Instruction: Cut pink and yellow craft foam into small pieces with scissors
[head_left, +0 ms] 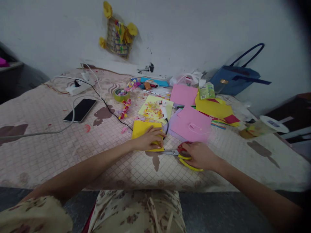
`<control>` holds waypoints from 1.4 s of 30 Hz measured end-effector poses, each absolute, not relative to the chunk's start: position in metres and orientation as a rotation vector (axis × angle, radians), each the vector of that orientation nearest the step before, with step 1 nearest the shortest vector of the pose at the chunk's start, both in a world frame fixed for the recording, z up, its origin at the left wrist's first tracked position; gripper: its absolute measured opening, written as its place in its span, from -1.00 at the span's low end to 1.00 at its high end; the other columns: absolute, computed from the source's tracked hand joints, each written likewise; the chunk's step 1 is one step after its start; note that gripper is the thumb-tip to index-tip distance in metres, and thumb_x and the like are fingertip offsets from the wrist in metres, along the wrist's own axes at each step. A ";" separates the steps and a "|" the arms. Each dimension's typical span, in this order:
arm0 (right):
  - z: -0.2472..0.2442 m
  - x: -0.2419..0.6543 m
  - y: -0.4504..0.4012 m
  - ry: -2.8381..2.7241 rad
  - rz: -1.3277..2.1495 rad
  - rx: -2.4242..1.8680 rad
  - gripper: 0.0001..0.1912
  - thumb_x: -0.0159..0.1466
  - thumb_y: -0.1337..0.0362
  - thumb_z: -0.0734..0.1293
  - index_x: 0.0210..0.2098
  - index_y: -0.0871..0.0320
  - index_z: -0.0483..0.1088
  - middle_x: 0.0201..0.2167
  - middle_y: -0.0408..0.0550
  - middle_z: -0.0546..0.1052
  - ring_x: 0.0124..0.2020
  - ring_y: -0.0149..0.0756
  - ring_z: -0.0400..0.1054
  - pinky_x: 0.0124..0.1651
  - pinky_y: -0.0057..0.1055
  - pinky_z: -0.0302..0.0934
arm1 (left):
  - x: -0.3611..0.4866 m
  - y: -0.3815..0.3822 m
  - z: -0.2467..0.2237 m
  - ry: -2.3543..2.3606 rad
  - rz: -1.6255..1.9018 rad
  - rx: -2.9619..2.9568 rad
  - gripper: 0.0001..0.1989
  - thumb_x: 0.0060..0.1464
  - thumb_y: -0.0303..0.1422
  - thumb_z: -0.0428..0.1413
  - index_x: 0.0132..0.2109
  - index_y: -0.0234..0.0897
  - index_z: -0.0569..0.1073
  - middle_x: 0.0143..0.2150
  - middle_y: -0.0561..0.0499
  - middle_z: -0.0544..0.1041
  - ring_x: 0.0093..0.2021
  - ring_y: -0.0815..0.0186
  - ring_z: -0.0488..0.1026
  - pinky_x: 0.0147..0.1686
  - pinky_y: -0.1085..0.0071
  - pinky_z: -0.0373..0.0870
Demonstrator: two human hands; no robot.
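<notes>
A square of yellow paper [141,127] lies near the front of the table, with my left hand [150,138] across it. The thumb and fingers of that hand close on the sheet by its right edge. My right hand [198,154] grips a pair of scissors [182,154] with red and yellow handles. Their metal blades point left and reach the paper's lower right corner. Pink paper [191,121] with a loop of white string lies just beyond my right hand. Behind the yellow sheet, a white glue gun [164,110] rests on pale yellow paper [145,103] strewn with small scraps.
A phone [80,110] and a power strip [80,86] with cables are on the left. A roll of green tape [121,94] holds small pieces. At the right are a blue handbag [235,79], more yellow paper [213,108] and a plastic jar [262,125] on its side.
</notes>
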State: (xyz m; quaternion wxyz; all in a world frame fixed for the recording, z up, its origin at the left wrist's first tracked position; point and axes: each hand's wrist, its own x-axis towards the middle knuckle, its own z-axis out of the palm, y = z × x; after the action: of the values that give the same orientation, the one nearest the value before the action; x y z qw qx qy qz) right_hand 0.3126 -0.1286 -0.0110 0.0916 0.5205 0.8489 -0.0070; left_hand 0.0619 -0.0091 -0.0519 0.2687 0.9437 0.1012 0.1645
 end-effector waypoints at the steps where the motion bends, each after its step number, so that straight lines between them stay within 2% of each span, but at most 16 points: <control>1: -0.011 0.313 -0.129 2.526 -0.024 1.545 -0.67 0.21 0.04 0.23 -0.23 0.19 0.33 -0.42 0.01 0.56 -0.44 -0.18 0.45 -0.47 -0.40 -0.02 | 0.062 -0.009 -0.052 0.276 0.441 2.547 -0.87 0.09 -0.27 0.12 -0.26 -0.18 0.53 0.12 -0.04 0.39 0.27 0.09 0.09 0.28 0.09 -0.16; 8: -0.012 0.316 -0.128 2.519 0.033 1.508 -0.70 0.21 0.06 0.24 -0.25 0.19 0.31 -0.45 0.00 0.55 -0.48 -0.20 0.44 -0.50 -0.41 -0.08 | 0.062 -0.008 -0.055 0.286 0.446 2.513 -0.85 0.09 -0.25 0.12 -0.24 -0.16 0.54 0.12 -0.04 0.39 0.27 0.06 0.09 0.28 0.05 -0.16; 22: -0.012 0.311 -0.128 2.481 -0.064 1.546 -0.62 0.25 -0.02 0.18 -0.18 0.18 0.32 -0.40 0.05 0.56 -0.42 -0.16 0.46 -0.45 -0.40 0.01 | 0.066 -0.008 -0.058 0.299 0.471 2.531 -0.87 0.08 -0.27 0.12 -0.25 -0.17 0.52 0.13 -0.03 0.38 0.26 0.12 0.09 0.27 0.09 -0.14; 29: -0.013 0.314 -0.126 2.478 -0.029 1.514 -0.63 0.24 -0.02 0.18 -0.23 0.18 0.32 -0.44 0.02 0.56 -0.45 -0.16 0.45 -0.48 -0.40 -0.03 | 0.067 -0.009 -0.057 0.330 0.435 2.551 -0.88 0.07 -0.29 0.14 -0.25 -0.17 0.53 0.13 -0.04 0.38 0.27 0.08 0.08 0.26 0.05 -0.13; 35: -0.011 0.317 -0.128 2.493 -0.075 1.539 -0.66 0.24 0.04 0.19 -0.20 0.19 0.33 -0.40 0.05 0.56 -0.42 -0.17 0.45 -0.45 -0.40 0.02 | 0.070 -0.010 -0.058 0.305 0.474 2.560 -0.89 0.06 -0.29 0.14 -0.26 -0.18 0.52 0.12 -0.05 0.39 0.25 0.08 0.10 0.24 0.06 -0.08; 42: -0.013 0.315 -0.128 2.488 -0.055 1.550 -0.61 0.24 -0.02 0.18 -0.20 0.19 0.33 -0.42 0.04 0.56 -0.44 -0.16 0.45 -0.45 -0.40 0.02 | 0.070 -0.009 -0.059 0.312 0.475 2.543 -0.89 0.06 -0.29 0.15 -0.26 -0.18 0.52 0.13 -0.05 0.38 0.26 0.08 0.09 0.25 0.05 -0.11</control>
State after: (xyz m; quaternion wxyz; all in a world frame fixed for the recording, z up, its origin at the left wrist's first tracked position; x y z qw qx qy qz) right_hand 0.3145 -0.1276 -0.0126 0.1047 0.5257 0.8440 -0.0186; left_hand 0.0704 -0.0093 -0.0591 0.2647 0.9411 0.1154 0.1759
